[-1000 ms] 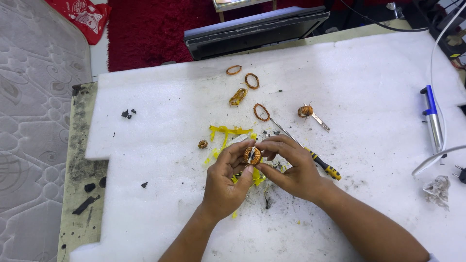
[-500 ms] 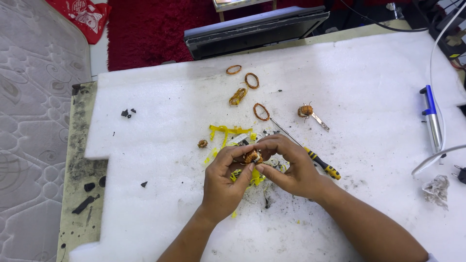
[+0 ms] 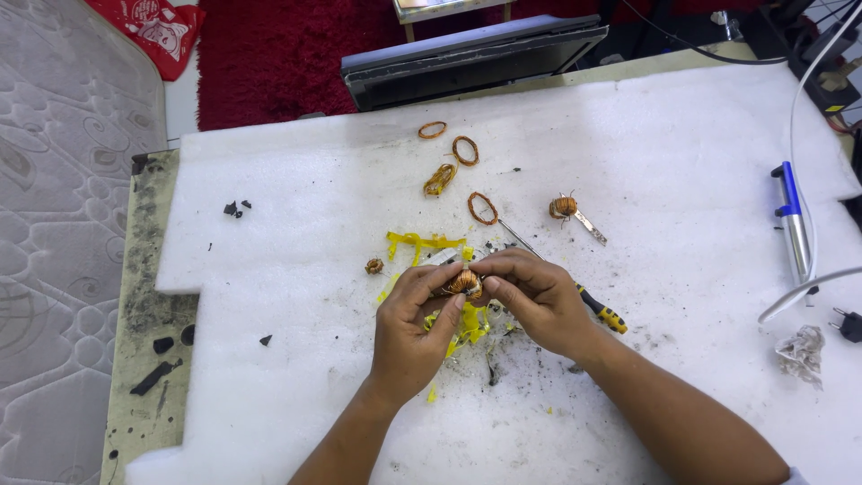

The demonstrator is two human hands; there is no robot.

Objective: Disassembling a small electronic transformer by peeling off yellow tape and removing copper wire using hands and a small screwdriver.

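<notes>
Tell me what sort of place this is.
Probably a makeshift electronics repair bench at home: copper wire coils and yellow tape scraps litter a white foam sheet, a screwdriver lies close, and both hands work a small copper coil.

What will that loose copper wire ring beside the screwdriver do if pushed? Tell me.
The copper wire ring looks thin and open, so probably light and easily bent. It lies flat on the white foam sheet, so it would likely slide or snag rather than roll.
</notes>
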